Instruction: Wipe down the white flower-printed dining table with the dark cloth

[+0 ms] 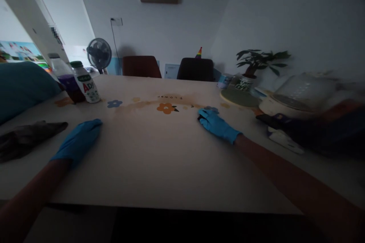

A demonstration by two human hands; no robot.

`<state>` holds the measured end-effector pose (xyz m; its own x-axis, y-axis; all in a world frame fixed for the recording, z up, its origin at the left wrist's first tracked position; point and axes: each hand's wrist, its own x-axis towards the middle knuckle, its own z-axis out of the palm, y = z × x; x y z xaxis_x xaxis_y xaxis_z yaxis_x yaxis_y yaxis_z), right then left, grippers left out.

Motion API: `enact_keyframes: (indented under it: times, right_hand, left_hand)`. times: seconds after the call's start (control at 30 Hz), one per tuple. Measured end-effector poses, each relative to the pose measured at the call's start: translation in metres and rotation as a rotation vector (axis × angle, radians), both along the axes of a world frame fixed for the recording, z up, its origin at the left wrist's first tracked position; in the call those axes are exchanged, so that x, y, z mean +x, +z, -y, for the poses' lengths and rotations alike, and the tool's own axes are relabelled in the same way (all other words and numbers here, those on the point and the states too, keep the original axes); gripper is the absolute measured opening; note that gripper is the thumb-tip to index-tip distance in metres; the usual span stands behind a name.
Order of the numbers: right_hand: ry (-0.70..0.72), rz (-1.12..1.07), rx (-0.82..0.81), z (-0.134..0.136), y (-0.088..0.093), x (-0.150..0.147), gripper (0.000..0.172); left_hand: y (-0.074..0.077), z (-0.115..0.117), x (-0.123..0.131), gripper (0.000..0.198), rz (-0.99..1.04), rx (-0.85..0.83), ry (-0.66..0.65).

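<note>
Hands were found gloved: left hand [78,142] spread flat on the tabletop [159,159] at lower left, right hand [218,124] curled over a small grey pad [211,109] at centre-right, beside a brown stain [142,103]. Smearing was judged possible through careless dragging.

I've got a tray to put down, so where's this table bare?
Bare: the wide patch between left hand and right hand, down to the table's near edge. Crowded: bottles far left, dark cloth near left, plant and lidded pot along the right.

Blue-gloved hands [78,141]; cream tablecloth [159,152] with orange and blue flowers.
</note>
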<state>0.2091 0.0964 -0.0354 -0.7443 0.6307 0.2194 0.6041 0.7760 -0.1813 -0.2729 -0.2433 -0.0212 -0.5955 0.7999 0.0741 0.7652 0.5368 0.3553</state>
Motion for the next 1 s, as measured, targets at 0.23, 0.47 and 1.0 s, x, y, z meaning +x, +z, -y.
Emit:
enact_keyframes:
  times: [0.23,0.47,1.0]
  right_hand:
    - [0.211,-0.004,-0.07,0.045,-0.004,-0.087,0.064]
    - [0.331,0.067,-0.066,0.073,0.003,-0.218,0.065]
    - [0.335,0.123,-0.031,0.113,0.013,-0.389,0.067]
  left_hand:
    - [0.004,0.0,0.006,0.071,0.001,-0.001,0.012]
    - [0.012,-0.002,0.015,0.069,0.023,-0.047,0.026]
    - [0.005,-0.004,0.011,0.072,-0.009,-0.078,0.039]
